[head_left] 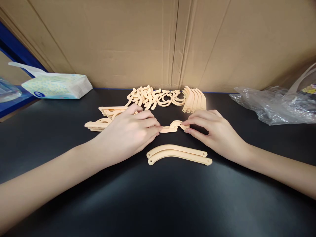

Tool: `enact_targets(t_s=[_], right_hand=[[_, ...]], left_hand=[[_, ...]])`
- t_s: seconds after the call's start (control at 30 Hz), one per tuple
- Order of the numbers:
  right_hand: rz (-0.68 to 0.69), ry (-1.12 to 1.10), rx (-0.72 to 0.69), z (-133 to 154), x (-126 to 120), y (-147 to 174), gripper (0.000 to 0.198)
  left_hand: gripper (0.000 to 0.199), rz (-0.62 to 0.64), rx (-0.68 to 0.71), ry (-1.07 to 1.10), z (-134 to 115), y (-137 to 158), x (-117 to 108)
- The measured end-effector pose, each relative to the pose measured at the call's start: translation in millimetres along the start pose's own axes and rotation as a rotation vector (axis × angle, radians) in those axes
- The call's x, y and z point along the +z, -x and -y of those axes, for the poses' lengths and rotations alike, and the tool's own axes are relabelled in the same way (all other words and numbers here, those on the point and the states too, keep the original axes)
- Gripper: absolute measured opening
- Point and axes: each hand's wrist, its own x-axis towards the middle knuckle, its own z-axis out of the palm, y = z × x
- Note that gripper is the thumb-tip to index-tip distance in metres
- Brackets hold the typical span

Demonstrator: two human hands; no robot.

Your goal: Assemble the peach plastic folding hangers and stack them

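Midway along the table, small peach-coloured curved pieces, apparently plastic, lie joined or overlapping. My left hand (134, 131) pinches the left end of a straight piece (168, 130), its fingertips partly hiding that end. With thumb and forefinger closed, my right hand (214, 130) holds the right end of an S-shaped curved piece (175, 123) that meets the straight one. Nearer to me, two long curved bars (177, 153) with holes at their ends lie side by side. Stacked assembled pieces (98, 124) sit left of my left hand, partly covered by it.
Behind my hands lie a heap of small curved pieces (145, 97) and a row of long curved bars (195, 98). A tissue pack (59, 86) stands at the back left. Crumpled clear plastic bags (269, 105) lie at the right. Cardboard (111, 42) walls the back.
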Motion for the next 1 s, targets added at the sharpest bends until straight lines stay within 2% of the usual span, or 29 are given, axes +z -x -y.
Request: enact_targets(t_s=[0.53, 0.7, 0.83, 1.0], right_hand=[[0.0, -0.032, 0.04, 1.5, -1.5, -0.7, 0.009], [-0.007, -0.042, 0.031, 1.8, -2.4, -1.0, 0.011], [-0.036, -0.059, 0.012, 2.3, -2.8, -1.4, 0.01], [-0.05, -0.068, -0.034, 3.3, -4.0, -2.8, 0.011]], left_hand=[[0.03, -0.076, 0.017, -0.057, -3.5, -4.0, -1.2], [0.031, -0.091, -0.014, -0.059, -3.3, -4.7, -5.7], [0.031, -0.095, -0.042, -0.109, 7.4, -9.5, -14.0], [0.024, -0.003, -0.065, -0.181, 35.7, -27.4, -15.7]])
